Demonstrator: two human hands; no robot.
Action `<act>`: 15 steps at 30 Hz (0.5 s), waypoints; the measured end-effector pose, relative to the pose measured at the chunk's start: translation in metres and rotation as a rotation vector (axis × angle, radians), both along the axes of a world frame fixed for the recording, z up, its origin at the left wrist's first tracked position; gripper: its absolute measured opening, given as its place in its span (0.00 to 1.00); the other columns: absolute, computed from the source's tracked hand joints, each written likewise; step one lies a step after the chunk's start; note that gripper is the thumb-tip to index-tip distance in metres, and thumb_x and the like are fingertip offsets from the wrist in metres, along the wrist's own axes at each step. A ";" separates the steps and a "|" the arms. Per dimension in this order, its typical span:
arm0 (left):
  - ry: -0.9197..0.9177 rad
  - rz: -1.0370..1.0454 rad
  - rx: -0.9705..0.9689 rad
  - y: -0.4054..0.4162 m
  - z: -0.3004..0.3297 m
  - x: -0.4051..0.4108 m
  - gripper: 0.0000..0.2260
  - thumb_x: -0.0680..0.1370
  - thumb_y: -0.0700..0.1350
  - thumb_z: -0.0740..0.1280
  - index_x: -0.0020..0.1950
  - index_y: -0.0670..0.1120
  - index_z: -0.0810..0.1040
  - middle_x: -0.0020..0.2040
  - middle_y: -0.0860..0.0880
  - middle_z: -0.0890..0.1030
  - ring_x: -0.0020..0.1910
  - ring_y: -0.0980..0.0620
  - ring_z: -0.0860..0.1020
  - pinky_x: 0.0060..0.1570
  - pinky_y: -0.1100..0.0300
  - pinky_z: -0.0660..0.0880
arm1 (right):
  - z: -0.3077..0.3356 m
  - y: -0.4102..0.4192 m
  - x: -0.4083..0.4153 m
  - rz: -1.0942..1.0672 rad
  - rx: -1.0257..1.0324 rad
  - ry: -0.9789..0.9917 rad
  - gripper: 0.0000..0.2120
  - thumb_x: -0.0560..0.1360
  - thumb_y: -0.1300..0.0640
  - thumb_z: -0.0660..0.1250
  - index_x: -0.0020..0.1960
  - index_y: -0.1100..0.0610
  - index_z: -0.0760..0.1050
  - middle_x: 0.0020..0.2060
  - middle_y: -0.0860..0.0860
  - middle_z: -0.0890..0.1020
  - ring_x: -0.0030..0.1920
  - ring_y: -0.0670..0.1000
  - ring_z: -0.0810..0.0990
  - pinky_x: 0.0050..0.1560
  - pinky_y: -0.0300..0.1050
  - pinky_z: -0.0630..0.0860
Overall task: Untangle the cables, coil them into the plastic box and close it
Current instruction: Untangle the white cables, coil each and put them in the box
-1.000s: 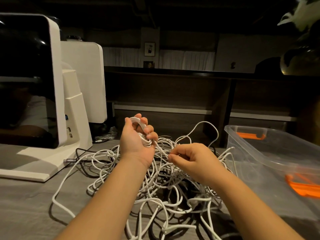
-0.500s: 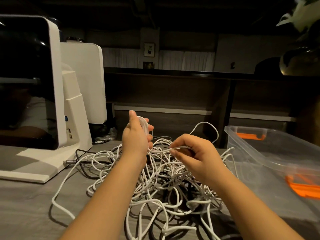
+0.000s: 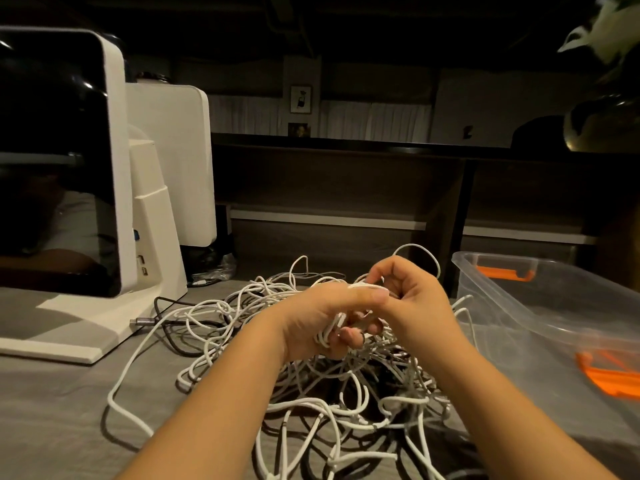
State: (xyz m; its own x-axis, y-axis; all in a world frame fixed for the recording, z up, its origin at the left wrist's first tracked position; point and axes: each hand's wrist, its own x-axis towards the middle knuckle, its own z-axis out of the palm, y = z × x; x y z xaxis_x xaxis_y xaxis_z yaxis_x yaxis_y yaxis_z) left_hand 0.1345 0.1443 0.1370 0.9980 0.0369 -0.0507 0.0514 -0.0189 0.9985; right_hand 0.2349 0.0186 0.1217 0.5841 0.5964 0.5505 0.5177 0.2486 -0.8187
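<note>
The tangled white cables [image 3: 311, 410] look like smooth, matt rubbery plastic; a dark cable [image 3: 166, 303] among them ends in a metallic grey plug [image 3: 142, 321] with a dull sheen; the clear plastic box [image 3: 540, 306] is translucent and slightly glossy, with opaque orange plastic clips [image 3: 505, 273]; the white-framed machine [image 3: 114, 168] has matt white plastic casing and a glossy black panel [image 3: 52, 150] that mirrors the room; the grey surface [image 3: 52, 410] looks matt and faintly grained.

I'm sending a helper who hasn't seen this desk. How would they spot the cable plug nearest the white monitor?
Start at the white monitor stand on the left. At its front right edge lies a metallic plug, pointing at the base. Unlike the white cables heaped beside it, it is grey and leads into a dark cord.
</note>
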 end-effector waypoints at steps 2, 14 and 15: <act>0.011 -0.007 0.060 0.002 0.001 0.000 0.10 0.78 0.47 0.71 0.57 0.46 0.77 0.39 0.51 0.77 0.30 0.59 0.68 0.27 0.70 0.63 | 0.002 -0.001 0.002 0.074 -0.012 0.044 0.03 0.74 0.62 0.71 0.43 0.58 0.79 0.36 0.67 0.78 0.33 0.58 0.77 0.36 0.53 0.75; 0.003 0.254 -0.069 -0.008 0.002 0.011 0.21 0.83 0.61 0.56 0.50 0.44 0.77 0.31 0.51 0.74 0.24 0.59 0.62 0.20 0.69 0.58 | 0.000 0.000 0.016 0.018 -0.126 0.079 0.10 0.80 0.51 0.63 0.44 0.55 0.79 0.37 0.60 0.80 0.38 0.56 0.77 0.45 0.59 0.75; -0.029 0.318 -0.105 -0.008 0.002 0.014 0.21 0.83 0.61 0.56 0.51 0.45 0.78 0.32 0.51 0.74 0.24 0.58 0.63 0.20 0.68 0.59 | 0.000 0.001 0.016 0.011 -0.168 0.062 0.11 0.80 0.50 0.63 0.44 0.54 0.79 0.36 0.57 0.81 0.38 0.55 0.77 0.46 0.59 0.75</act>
